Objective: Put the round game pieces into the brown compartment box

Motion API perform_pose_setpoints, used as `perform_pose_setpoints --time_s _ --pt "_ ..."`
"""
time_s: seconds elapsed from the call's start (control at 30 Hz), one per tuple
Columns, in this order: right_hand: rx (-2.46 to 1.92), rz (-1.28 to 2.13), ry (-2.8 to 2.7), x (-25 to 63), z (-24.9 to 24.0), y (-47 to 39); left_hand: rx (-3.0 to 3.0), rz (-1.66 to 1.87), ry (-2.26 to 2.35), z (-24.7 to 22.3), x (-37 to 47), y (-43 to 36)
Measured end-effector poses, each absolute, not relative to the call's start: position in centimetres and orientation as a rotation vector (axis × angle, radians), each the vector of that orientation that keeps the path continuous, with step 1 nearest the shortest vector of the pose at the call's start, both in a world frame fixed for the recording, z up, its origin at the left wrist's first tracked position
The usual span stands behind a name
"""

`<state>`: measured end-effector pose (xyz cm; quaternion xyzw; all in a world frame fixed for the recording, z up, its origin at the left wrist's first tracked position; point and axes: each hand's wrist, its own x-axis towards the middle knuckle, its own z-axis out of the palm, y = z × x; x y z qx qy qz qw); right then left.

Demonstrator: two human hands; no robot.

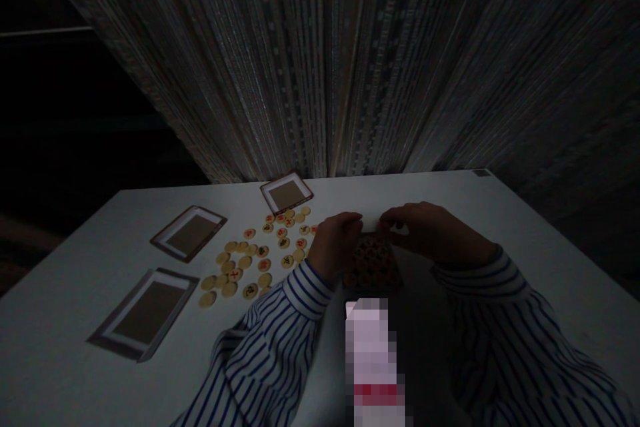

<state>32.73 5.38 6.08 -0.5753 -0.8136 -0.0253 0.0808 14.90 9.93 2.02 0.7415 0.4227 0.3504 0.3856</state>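
One dark box (374, 236) between left hand (334, 243) and right hand (427, 232).

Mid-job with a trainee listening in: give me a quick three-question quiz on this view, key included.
1. How many brown-centred rectangular cases lie left of both hands?
2. Which hand is nearer the loose round pieces: A, the right hand; B, the left hand?
3. True or false: the dark patterned object lies to the right of those pieces.

Key: 1. Three. 2. B. 3. True.

A curtain (320, 67) hangs behind the white table (440, 195); a dark rectangle (481, 173) marks one corner.
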Motion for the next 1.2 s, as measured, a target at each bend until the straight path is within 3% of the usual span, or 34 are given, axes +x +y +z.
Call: perform_pose_setpoints --time_s 0.6,1.2 --pt "-1.940 0.273 -2.587 33.3 4.2 6.0 2.028 0.914 1.162 2.7 13.5 10.9" --pt "-2.020 0.352 -2.605 33.1 3.2 6.7 2.120 0.884 1.193 3.2 13.3 10.6"
